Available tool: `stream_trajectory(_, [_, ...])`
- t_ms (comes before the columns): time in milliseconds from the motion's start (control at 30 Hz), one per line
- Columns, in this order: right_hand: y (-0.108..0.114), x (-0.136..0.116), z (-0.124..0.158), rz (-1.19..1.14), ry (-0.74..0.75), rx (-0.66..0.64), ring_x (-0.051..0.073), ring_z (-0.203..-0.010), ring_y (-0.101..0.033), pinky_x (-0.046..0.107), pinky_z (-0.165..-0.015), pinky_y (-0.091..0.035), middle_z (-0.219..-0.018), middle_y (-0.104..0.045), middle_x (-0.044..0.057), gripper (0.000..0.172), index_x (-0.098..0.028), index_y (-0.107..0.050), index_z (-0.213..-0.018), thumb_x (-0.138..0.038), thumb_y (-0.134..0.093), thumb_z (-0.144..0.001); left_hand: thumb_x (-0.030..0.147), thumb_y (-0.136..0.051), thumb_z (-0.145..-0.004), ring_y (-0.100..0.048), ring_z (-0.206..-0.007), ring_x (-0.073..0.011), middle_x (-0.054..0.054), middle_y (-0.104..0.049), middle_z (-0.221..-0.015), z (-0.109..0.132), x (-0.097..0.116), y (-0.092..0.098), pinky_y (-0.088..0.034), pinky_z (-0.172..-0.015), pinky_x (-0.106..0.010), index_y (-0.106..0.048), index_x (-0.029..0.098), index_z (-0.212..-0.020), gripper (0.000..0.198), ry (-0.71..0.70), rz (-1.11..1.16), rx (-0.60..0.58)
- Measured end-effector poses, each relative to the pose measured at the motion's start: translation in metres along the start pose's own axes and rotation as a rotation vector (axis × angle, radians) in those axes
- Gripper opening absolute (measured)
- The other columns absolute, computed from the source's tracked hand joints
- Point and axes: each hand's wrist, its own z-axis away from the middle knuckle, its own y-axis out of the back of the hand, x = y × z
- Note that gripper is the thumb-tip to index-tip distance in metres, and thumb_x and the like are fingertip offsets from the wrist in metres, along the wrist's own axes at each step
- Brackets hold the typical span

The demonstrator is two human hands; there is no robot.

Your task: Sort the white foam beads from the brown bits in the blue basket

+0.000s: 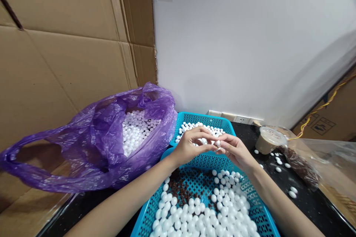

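Note:
My left hand (191, 145) and my right hand (235, 150) meet above the far rim of the near blue basket (205, 161). Both pinch a small white ball (217, 143) between their fingertips. The near basket holds several white balls (200, 214) and a patch of dark brown bits (182, 189). Behind it a second blue basket (222, 122) holds more white balls (194, 126).
A purple plastic bag (91, 148) full of white balls sits to the left, against cardboard sheets (63, 52). On the black table (280, 181) to the right lie loose white balls (292, 194), a lidded cup (268, 140) and a clear bag with brown bits (303, 163).

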Motion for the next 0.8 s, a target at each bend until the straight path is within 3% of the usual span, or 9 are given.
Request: stream_trajectory(800, [-0.0007, -0.0019, 0.0019, 0.004, 0.004, -0.005, 0.011, -0.071, -0.065, 0.024, -0.067, -0.053, -0.077, -0.068, -0.001, 0.007, -0.021, -0.071, -0.079, -0.024, -0.072, -0.072, 0.025, -0.069, -0.074, -0.057, -0.069, -0.0096, -0.004, -0.062, -0.079, 0.0011, 0.0051, -0.0042, -0.047, -0.047, -0.014, -0.07, 0.018, -0.084, 0.013, 0.04, -0.048, 0.015])
